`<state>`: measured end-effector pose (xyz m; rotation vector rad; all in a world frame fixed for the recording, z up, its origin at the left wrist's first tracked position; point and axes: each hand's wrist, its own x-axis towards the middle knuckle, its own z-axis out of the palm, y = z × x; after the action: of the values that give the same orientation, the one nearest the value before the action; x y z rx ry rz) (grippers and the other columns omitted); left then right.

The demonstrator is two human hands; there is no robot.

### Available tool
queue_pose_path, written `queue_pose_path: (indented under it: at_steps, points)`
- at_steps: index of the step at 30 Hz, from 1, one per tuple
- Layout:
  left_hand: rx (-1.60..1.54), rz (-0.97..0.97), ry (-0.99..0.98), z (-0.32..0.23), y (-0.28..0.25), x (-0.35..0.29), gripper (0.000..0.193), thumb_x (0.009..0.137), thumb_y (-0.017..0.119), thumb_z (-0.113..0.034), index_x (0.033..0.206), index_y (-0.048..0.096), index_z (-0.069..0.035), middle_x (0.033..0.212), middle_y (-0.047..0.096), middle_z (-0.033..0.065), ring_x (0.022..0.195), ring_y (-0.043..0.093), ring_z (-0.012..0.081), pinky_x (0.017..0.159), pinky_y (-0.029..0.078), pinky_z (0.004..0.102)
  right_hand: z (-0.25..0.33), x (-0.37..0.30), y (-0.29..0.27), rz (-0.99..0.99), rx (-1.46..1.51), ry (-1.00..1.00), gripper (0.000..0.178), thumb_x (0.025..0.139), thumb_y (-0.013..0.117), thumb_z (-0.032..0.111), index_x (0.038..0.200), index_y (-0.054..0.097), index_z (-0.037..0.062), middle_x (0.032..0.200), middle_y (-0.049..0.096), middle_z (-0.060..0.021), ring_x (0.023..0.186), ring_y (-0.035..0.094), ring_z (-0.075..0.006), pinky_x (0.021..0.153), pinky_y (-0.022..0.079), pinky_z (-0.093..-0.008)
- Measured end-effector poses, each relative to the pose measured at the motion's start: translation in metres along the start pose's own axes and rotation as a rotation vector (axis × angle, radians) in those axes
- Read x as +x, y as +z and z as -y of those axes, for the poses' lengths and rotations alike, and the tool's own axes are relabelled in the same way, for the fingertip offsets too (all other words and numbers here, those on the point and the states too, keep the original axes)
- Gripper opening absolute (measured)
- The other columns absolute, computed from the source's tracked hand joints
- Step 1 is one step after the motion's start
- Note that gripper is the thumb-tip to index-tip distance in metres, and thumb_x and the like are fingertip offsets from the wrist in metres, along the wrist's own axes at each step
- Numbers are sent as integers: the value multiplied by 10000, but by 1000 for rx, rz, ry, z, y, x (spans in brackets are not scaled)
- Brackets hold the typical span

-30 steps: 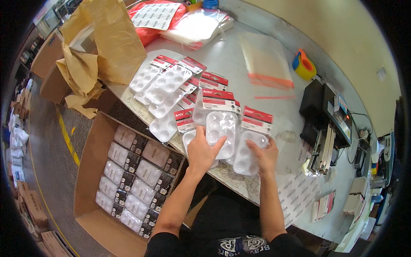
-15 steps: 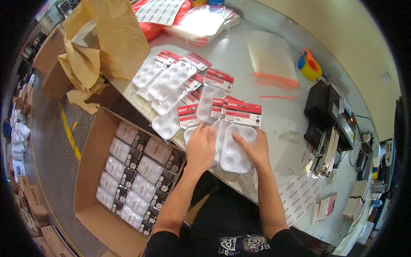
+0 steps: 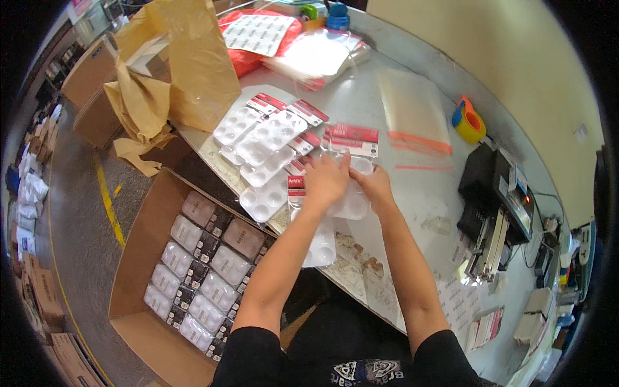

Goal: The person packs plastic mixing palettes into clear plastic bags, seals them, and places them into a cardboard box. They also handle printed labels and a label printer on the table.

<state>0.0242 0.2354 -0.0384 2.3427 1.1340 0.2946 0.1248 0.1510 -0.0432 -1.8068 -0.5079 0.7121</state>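
Observation:
My two hands are close together over a small stack of white plastic paint palettes [image 3: 353, 205] with round wells and a red-and-white header card [image 3: 351, 140]. My right hand [image 3: 375, 189] grips the stack's right side, thumb on top. Against its left side is my left hand [image 3: 325, 182], fingers curled over the edge and partly blurred. Under my left wrist another palette [image 3: 322, 245] sticks out past the table edge. Further left lies an overlapping pile of carded palettes [image 3: 271, 134].
An open carton [image 3: 138, 329] with rows of packed palettes stands below the table's left edge. Brown paper [image 3: 200, 64] hangs at the far left. Clear bags [image 3: 412, 103], a tape roll [image 3: 469, 121] and a black machine [image 3: 493, 187] lie right. Label sheets [image 3: 454, 303] are near right.
Both hands have moved away from me with the held palettes and come closer together. One palette now shows below my left wrist. The view has shifted slightly.

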Motion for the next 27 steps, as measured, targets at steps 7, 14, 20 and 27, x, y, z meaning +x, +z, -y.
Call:
queue_pose_path:
  at_steps: [7, 14, 20, 27]
  points:
    - [-298, -398, 386, -24, 0, -102, 667, 891, 577, -330, 1309, 360, 142, 1110, 478, 285, 1052, 461, 420, 944, 372, 459, -42, -93, -30, 82, 538, 65, 562, 723, 759, 165, 1207, 513, 20, 1116, 619, -109, 951, 624, -208, 838, 512, -329]
    - [-163, -357, 84, 28, -19, -168, 762, 881, 585, -404, 1308, 339, 177, 1208, 447, 305, 1085, 443, 427, 957, 369, 471, -40, -148, 8, 97, -185, -192, 690, 716, 782, 312, 1240, 494, -31, 1181, 571, -188, 1078, 566, -275, 941, 439, -383]
    - [-644, -106, -96, 47, -19, -144, 791, 887, 552, -470, 1286, 362, 186, 1178, 512, 363, 1067, 521, 468, 937, 374, 509, -36, -139, 22, 193, -14, -55, 804, 689, 811, 309, 1299, 418, -35, 1273, 482, -207, 1177, 483, -315, 987, 403, -385]
    - [-419, -231, 331, 14, -33, -155, 685, 923, 495, -425, 1332, 375, 111, 1134, 570, 285, 1050, 533, 416, 842, 422, 464, -46, -157, -5, 232, 618, 159, 969, 592, 812, 99, 1389, 264, 34, 1253, 508, -131, 1135, 520, -251, 982, 421, -376]
